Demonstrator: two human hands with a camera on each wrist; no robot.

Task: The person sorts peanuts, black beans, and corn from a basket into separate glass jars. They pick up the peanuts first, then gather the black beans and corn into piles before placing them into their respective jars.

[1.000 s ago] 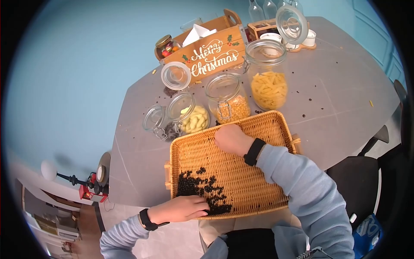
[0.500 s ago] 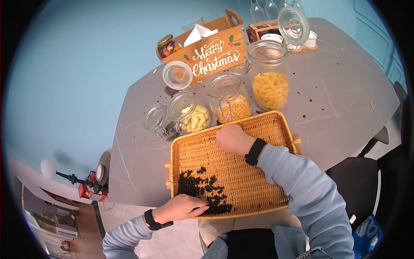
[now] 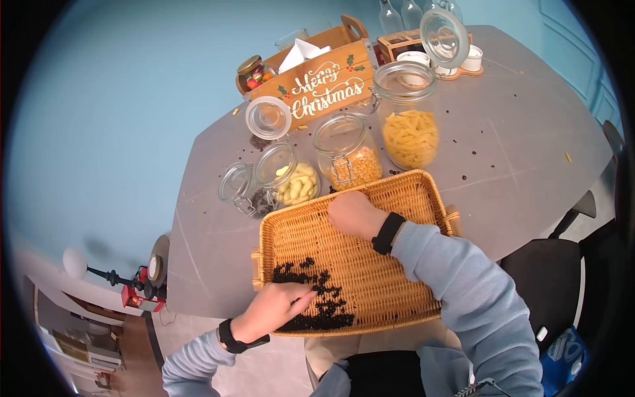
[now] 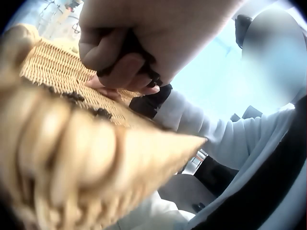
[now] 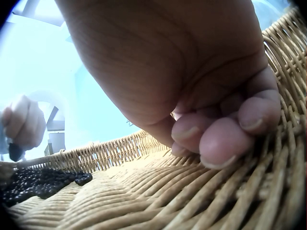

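Observation:
A rectangular wicker basket (image 3: 387, 284) lies in front of me with a heap of black beans (image 3: 317, 321) at its near left corner. My left hand (image 3: 274, 308) is over that heap, its fingers curled. In the left wrist view, a few dark beans (image 4: 154, 79) show at the fingertips of the left hand (image 4: 129, 52). My right hand (image 3: 357, 213) is inside the basket at the far side, knuckles up. Its fingers (image 5: 223, 141) are curled in the right wrist view, tips down at the woven floor, with nothing visible in them.
Beyond the basket stand open glass jars: one of pale yellow peanut-shaped pieces (image 3: 297, 185), one of corn kernels (image 3: 357, 165), a tall one of penne (image 3: 410, 139). Small dark jars (image 3: 261, 200) stand left. A wooden "Merry Christmas" box (image 3: 324, 83) is behind. Beans dot the table (image 3: 529, 132).
My left hand has risen from the heap and shifted away from the basket's near rim, uncovering beans at the near corner. The right hand has stayed in place.

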